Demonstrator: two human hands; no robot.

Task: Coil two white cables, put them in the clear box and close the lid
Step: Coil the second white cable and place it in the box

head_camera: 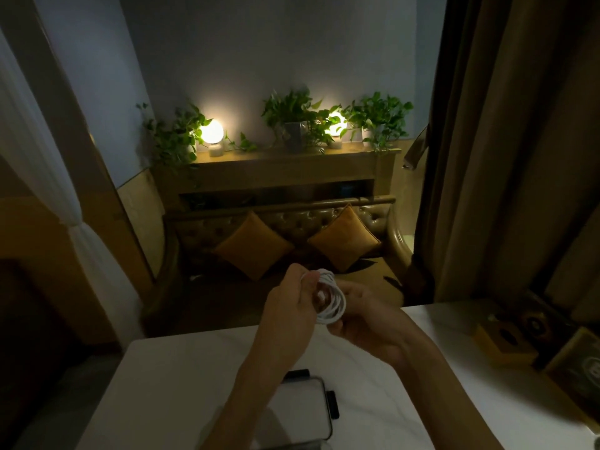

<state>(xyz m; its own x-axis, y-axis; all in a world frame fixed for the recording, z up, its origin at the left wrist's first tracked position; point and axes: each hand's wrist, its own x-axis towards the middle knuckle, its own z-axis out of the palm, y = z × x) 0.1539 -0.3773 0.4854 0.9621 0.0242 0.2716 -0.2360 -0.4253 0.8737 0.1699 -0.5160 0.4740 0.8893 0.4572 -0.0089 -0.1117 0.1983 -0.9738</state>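
Clear box (302, 414) on white table (168, 384); left hand (292, 300), right hand (363, 316), grip round cable coil (334, 302); sofa (285, 228) beyond

Your left hand (290, 303) and right hand (363, 323) hold the cable (332, 298) between them over the table's (162, 384) far edge, the box (302, 414) on it nearer you, the sofa (292, 227) beyond.

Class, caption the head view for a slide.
Left hand and right hand hold a coiled white cable; a clear box rests on the white table.
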